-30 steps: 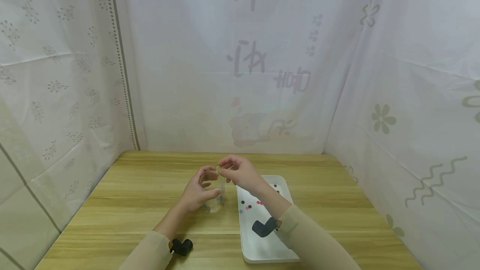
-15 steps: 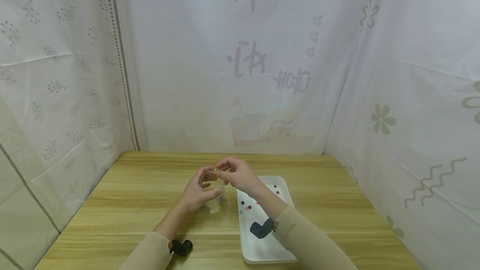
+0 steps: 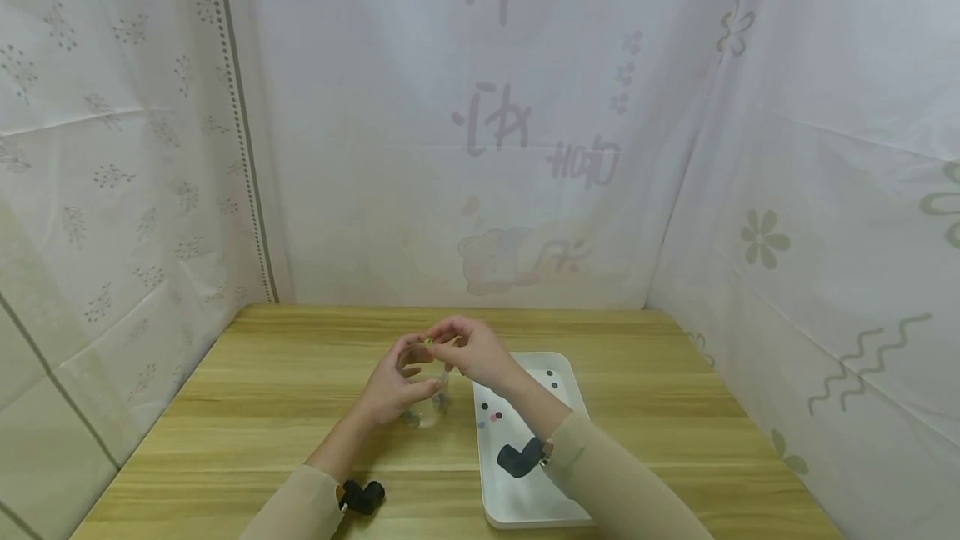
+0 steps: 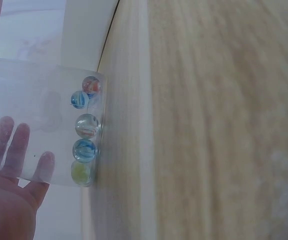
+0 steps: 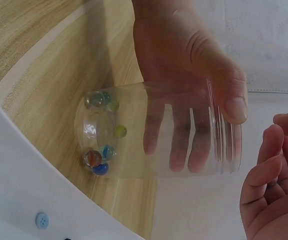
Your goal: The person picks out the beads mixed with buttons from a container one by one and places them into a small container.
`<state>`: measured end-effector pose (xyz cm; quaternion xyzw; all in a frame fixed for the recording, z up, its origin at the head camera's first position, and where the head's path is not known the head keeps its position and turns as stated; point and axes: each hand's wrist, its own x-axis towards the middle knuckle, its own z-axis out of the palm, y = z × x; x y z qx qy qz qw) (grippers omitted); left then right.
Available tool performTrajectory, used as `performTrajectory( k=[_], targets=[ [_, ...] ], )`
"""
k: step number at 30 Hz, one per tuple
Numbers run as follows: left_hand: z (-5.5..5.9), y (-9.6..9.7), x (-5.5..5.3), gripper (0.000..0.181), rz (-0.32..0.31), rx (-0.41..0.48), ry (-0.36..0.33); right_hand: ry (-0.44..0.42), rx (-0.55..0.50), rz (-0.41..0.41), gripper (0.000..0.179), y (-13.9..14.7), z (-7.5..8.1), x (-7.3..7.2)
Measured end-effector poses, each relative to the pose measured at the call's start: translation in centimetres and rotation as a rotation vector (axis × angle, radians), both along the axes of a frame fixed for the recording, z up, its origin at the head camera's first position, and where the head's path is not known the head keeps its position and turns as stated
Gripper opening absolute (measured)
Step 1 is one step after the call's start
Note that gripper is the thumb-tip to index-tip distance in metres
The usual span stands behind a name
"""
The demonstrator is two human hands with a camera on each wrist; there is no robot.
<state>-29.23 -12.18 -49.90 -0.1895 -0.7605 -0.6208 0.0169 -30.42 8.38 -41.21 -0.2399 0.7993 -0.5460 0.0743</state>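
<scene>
My left hand (image 3: 392,383) grips a clear jar (image 5: 134,135) round its side, thumb near the rim. The jar stands on the table, its mouth up. Several glass marbles (image 4: 86,126) lie on its bottom, in blue, clear, orange and yellow-green. Above the mouth, my right hand (image 3: 474,350) pinches a small yellow-green marble (image 3: 428,341) between thumb and fingertips. The fingers partly cover it in the head view, and it is hidden in the right wrist view.
To the right of the jar, a white tray (image 3: 536,502) lies under my right forearm. Several small buttons rest in it, among them a blue button (image 5: 42,220). Patterned cloth (image 3: 375,190) hangs along the table's back and sides.
My right hand has moved slightly left over the jar's mouth, carrying the yellow-green marble. The left hand and the jar have stayed in place.
</scene>
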Motion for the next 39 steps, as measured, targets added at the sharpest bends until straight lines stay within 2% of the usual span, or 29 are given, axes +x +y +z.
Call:
performTrajectory(
  k=[12, 24, 27, 34, 36, 39],
  targets=[
    [0.2, 0.2, -0.1, 0.072, -0.006, 0.012, -0.015, -0.016, 0.012, -0.022, 0.032, 1.2, -0.2, -0.2],
    [0.0, 0.0, -0.2, 0.072, -0.043, 0.023, 0.002, -0.043, -0.021, -0.069, 0.031, 3.4, 0.0, 0.0],
    [0.1, -0.1, -0.1, 0.077, -0.053, 0.036, -0.001, -0.037, -0.022, -0.07, 0.031, 3.7, 0.2, 0.2],
    [0.2, -0.7, 0.0, 0.107, -0.067, 0.087, -0.007, -0.025, -0.024, -0.064, 0.03, 4.3, 0.1, 0.3],
    [0.2, -1.0, 0.1, 0.105, -0.065, 0.081, 0.01, -0.026, -0.015, -0.063, 0.029, 4.6, 0.0, 0.3],
    [0.6, -1.6, 0.4, 0.093, -0.058, 0.074, 0.054, -0.026, -0.003, -0.071, 0.028, 5.2, 0.2, 0.3]
  ],
)
